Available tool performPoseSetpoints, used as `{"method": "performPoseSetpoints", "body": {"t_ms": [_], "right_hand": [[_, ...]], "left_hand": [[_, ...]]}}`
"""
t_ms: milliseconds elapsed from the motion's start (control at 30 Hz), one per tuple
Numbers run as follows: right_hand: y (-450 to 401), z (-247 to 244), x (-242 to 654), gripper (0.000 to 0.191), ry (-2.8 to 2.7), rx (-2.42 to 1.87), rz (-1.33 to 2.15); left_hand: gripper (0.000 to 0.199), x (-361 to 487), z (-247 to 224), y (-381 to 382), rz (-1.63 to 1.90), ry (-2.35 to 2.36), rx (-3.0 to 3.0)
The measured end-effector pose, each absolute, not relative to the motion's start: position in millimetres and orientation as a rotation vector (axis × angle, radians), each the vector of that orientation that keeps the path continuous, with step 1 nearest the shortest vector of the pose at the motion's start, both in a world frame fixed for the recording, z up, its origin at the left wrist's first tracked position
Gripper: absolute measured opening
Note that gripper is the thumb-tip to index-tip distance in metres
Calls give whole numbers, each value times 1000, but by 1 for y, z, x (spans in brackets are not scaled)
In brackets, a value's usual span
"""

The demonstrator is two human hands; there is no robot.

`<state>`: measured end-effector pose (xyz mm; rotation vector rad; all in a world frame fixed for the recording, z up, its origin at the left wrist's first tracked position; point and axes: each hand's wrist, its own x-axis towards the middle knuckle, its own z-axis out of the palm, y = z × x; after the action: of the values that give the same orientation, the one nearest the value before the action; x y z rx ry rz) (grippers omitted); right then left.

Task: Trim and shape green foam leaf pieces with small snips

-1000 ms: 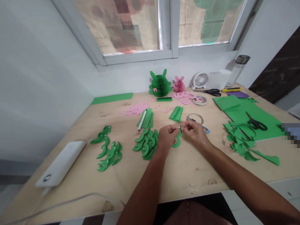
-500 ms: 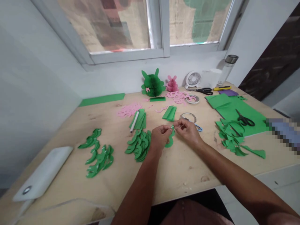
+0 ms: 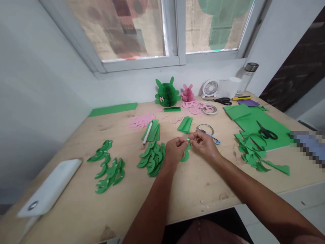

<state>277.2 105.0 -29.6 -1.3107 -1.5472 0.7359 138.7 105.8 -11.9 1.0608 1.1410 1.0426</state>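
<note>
Between both hands is a curved green paper piece (image 3: 186,156), with a small white strip at its upper end. My left hand (image 3: 175,148) pinches that end from the left, fingers closed. From the right my right hand (image 3: 202,144) pinches at the same end, its fingertips almost touching the left ones. A pile of curved green cutouts (image 3: 151,158) lies just left of my left hand. Farther left are more green cutouts with white marks (image 3: 111,174). A blue cutter (image 3: 215,140) and a tape roll (image 3: 205,129) lie just beyond my right hand.
Black scissors (image 3: 266,131) rest on green sheets (image 3: 279,135) at right, beside green scraps (image 3: 251,152). Green and pink paper figures (image 3: 166,95) stand at the back with a white fan (image 3: 210,88) and a bottle (image 3: 246,79). A white device (image 3: 50,188) lies at left.
The view has shifted slightly, so the table items appear a little lower and farther right. Both hands remain pinched together at the end of the green piece.
</note>
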Motion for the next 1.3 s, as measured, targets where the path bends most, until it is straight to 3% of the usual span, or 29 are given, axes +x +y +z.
{"method": "performPoseSetpoints", "body": {"t_ms": [1300], "right_hand": [[105, -32, 277, 7, -1544, -1290, 798]], "left_hand": [[18, 139, -16, 108, 1039, 1144, 1079]]}}
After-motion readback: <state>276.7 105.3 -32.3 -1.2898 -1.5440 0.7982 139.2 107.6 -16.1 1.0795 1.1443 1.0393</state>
